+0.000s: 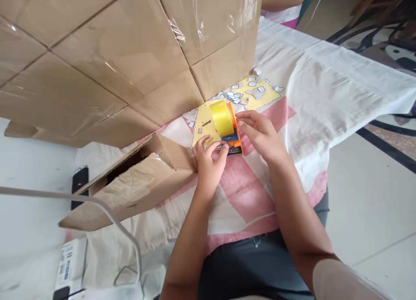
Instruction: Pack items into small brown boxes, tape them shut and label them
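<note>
An orange tape dispenser with a wide roll of yellow tape lies on the cloth-covered table, partly over a yellow sheet. Thumb and forefinger of my left hand close on the dispenser's near, dark end; the other fingers bend over the sheet's edge. From the right, my right hand has its thumb and fingertips pressed to the orange side frame. Whether the tape's loose end is between any fingers cannot be made out.
Large taped cardboard boxes form a wall behind. A smaller carton with an open flap stands left of my hands. Small paper pieces litter another yellow sheet. A grey tube curves at lower left, near a power strip.
</note>
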A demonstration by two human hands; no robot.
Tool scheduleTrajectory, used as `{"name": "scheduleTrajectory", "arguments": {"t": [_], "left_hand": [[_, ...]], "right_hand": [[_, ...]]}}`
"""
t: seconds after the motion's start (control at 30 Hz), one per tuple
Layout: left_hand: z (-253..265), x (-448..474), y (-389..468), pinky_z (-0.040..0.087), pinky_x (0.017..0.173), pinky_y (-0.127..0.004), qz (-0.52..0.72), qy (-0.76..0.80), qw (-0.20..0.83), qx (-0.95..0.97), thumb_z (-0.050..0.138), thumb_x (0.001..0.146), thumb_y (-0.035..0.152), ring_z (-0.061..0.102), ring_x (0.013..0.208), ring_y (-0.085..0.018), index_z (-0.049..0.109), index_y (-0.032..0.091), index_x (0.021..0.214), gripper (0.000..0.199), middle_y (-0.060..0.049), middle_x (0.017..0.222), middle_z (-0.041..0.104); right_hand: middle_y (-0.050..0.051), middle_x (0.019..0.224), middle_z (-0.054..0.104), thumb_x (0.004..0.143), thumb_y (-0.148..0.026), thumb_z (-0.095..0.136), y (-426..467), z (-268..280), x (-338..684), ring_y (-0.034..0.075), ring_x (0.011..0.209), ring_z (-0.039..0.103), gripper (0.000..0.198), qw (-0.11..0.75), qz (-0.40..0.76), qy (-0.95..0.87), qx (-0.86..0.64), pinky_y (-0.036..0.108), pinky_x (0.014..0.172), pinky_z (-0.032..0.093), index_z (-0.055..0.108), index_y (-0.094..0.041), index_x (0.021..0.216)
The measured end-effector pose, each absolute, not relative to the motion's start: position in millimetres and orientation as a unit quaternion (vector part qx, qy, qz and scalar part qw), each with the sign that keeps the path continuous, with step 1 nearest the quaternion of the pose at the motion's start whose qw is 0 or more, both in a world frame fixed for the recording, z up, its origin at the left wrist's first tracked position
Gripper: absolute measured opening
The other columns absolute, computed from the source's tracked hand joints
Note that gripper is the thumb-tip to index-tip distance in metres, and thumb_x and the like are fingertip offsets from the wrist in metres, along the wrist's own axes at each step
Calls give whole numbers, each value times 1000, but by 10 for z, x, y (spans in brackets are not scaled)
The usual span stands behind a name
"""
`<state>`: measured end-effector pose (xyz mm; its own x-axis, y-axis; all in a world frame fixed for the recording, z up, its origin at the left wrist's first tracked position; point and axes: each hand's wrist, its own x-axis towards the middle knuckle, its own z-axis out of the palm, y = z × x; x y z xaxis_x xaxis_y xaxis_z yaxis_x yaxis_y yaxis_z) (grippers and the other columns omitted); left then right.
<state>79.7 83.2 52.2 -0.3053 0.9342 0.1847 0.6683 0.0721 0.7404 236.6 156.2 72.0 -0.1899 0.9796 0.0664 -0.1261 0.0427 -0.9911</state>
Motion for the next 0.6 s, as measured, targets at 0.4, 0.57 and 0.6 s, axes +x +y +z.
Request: {"name": "scheduleTrajectory", "arguments": {"t": [0.4, 0.57, 0.6], "left_hand": [[640, 843, 596, 36, 123, -52, 348, 682, 181, 617, 83, 86, 43, 50, 138, -31, 77, 28, 102, 23, -9, 136, 61], [694, 830, 569, 44, 116, -49, 384, 668, 192, 608, 83, 85, 34, 58, 129, -30, 78, 26, 92, 12, -8, 121, 68], [699, 822, 562, 46, 114, -48, 394, 659, 212, 604, 82, 86, 33, 60, 127, -29, 79, 27, 92, 10, -8, 119, 70]], "right_hand": [[-4, 63, 49, 89, -60, 73, 1521, 779, 2198, 13, 60, 46, 43, 436, 578, -574, -382, 29, 57, 33, 58, -22, 74], [-3, 66, 43, 97, -61, 63, 1439, 749, 2120, 13, 61, 42, 47, 468, 535, -601, -364, 31, 59, 32, 50, -22, 72], [-3, 66, 43, 98, -62, 60, 1425, 740, 2108, 14, 61, 41, 47, 470, 516, -616, -366, 32, 59, 33, 51, -23, 74]]}}
